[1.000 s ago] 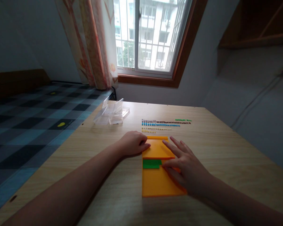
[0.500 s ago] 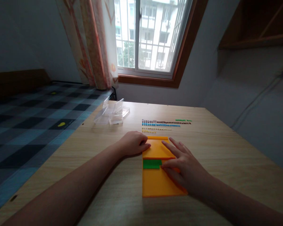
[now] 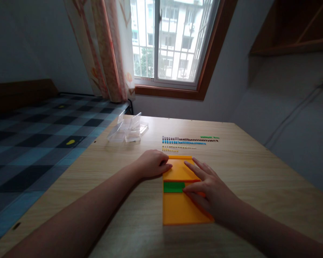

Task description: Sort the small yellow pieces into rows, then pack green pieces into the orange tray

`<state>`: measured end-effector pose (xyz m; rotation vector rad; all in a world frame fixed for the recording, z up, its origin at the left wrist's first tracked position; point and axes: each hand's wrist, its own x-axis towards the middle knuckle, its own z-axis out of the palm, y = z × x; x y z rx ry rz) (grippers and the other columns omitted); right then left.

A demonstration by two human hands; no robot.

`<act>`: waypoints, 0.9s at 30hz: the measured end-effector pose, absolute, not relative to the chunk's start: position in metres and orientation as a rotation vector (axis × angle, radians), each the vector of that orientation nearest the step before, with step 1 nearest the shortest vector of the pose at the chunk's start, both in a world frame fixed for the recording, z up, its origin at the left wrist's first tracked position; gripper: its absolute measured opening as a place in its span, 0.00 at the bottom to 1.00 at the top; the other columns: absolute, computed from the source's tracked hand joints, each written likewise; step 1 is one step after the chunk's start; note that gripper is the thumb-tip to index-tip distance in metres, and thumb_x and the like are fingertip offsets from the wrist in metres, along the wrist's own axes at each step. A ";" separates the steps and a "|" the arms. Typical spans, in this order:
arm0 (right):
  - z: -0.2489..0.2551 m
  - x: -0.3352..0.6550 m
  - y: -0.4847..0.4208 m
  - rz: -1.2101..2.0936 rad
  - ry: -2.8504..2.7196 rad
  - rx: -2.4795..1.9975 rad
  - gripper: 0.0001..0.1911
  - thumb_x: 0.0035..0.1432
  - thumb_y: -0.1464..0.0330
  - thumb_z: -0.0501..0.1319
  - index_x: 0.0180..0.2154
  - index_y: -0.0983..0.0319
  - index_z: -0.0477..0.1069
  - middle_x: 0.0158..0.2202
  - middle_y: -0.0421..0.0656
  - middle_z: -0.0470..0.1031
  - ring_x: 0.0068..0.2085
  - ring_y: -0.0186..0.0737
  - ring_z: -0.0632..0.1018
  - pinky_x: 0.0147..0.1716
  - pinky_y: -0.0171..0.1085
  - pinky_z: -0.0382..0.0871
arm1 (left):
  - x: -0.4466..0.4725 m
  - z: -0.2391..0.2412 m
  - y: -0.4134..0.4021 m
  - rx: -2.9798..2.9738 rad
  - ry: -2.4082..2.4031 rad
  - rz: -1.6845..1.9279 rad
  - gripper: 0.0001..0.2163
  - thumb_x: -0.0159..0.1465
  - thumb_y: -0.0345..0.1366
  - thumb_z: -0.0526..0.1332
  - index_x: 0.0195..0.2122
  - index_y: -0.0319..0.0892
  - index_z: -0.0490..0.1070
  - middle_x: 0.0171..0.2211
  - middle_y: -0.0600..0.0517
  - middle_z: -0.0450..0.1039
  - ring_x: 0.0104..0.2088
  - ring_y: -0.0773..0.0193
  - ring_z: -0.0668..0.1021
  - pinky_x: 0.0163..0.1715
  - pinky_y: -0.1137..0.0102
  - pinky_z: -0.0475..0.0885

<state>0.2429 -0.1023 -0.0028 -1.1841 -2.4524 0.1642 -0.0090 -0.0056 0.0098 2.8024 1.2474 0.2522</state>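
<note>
One shallow, rectangular orange plastic tray (image 3: 183,212) lies before us on the pale, wood-grained counter (image 3: 253,165), its smooth floor split by a raised crossbar into far and near compartments. A flat, finely lined green rectangle (image 3: 173,187) sits in the near compartment, against the crossbar at the left. Past the tray run straight rows of tiny block-like pieces (image 3: 165,142) in blue, dark brown, green, cream and yellow; farther left stand angular clear plastic boxes (image 3: 131,135).

The tray lies between our hands. Our left hand (image 3: 152,163) curls at its far left corner, thumb over the rim; we cannot tell whether the fingers grip. Our right hand (image 3: 208,182) reaches over its right side, upper fingers spread, lower fingertips at the green rectangle's right end; we cannot tell whether they pinch anything.

Wood grain stretches rightward to the counter's slanting edge. Along its left edge lies a checked, dark-blue bed cover (image 3: 43,139).
</note>
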 end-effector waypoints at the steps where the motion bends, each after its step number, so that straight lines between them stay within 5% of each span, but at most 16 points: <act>1: -0.002 0.243 -0.102 0.173 -2.448 -1.183 0.09 0.62 0.66 0.65 0.38 0.46 0.83 0.68 0.42 0.62 0.70 0.63 0.59 0.62 0.70 0.57 | -0.009 0.010 -0.005 2.805 1.249 0.247 0.16 0.66 0.46 0.59 0.26 0.42 0.73 0.28 0.50 0.78 0.29 0.61 0.74 0.28 0.69 0.58; 27: 0.001 0.244 -0.099 0.188 -2.426 -1.254 0.10 0.62 0.69 0.63 0.38 0.50 0.83 0.69 0.44 0.61 0.71 0.60 0.57 0.64 0.68 0.53 | -0.009 0.011 -0.005 2.802 1.279 0.251 0.17 0.66 0.46 0.58 0.24 0.43 0.72 0.25 0.50 0.76 0.26 0.62 0.73 0.26 0.68 0.57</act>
